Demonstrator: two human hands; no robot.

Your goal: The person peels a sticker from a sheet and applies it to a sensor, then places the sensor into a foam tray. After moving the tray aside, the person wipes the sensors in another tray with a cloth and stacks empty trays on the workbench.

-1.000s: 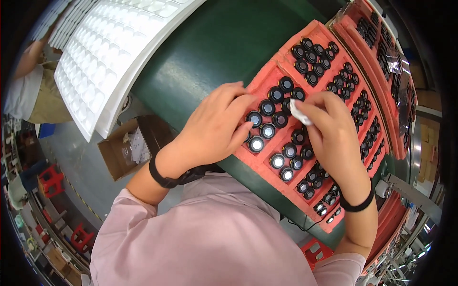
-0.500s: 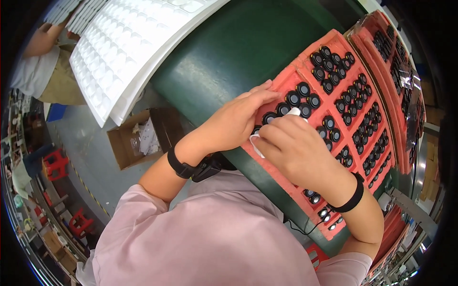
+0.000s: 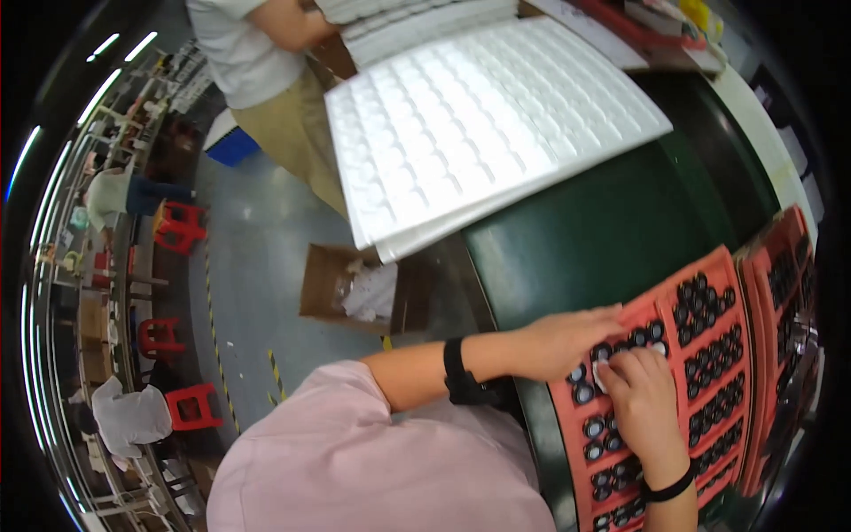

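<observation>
A red compartmented tray (image 3: 573, 448) lies at the lower right, holding rows of small black round parts with glassy centres (image 3: 700, 306). My left hand (image 3: 560, 344) rests along its near-left edge, fingers stretched out beside the black parts and nothing visible in them. Above the left compartments, my right hand (image 3: 647, 403) is closed on a crumpled white cloth (image 3: 603, 378), its fingers bent down among the parts. The fingertips of my right hand and the parts beneath them are hidden.
White moulded trays (image 3: 496, 133) are stacked on the green table (image 3: 612, 213), jutting past its left edge. More red trays (image 3: 758, 355) stand at the right. A cardboard box (image 3: 408, 297) with white scraps sits on the floor. Another person (image 3: 284, 115) stands at the far left.
The view has swung, so the tray and both hands appear lower and farther right. My right hand still holds the white cloth over the left compartments; my left stays at the tray edge.
</observation>
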